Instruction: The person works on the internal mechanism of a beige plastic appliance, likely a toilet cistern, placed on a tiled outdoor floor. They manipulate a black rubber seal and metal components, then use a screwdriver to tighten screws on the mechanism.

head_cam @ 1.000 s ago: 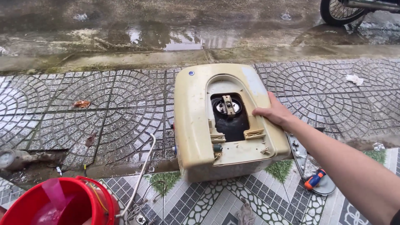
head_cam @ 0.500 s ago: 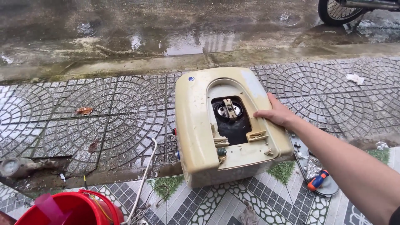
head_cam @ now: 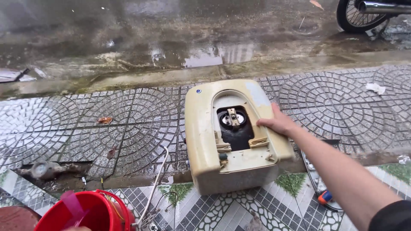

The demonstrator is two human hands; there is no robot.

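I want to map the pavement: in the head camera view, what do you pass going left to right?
Red bucket → cream appliance housing → right hand resting on its right edge → motorbike wheel.

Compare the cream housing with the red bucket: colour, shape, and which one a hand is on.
The cream housing is boxy, yellowed and lies flat across the paving edge, its inner opening facing up; the red bucket is round, bright and cut off by the frame's bottom. The right hand rests on the housing; no hand clearly touches the bucket. Both sit on wet tiled ground.
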